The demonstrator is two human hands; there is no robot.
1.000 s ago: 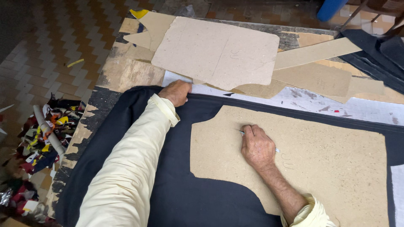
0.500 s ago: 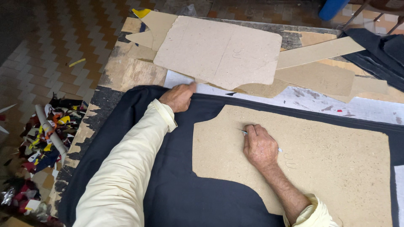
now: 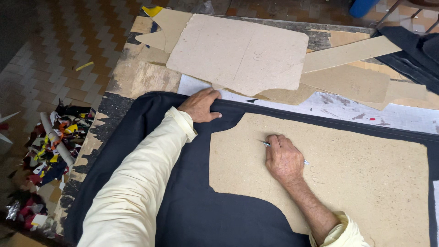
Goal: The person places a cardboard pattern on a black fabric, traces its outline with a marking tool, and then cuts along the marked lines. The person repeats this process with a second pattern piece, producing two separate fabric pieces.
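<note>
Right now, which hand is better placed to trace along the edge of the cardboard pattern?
Right, probably. The right hand rests on the cardboard pattern holding a thin marking tool, tip near the pattern's upper edge. The left hand grips the dark fabric edge, off the pattern.
</note>
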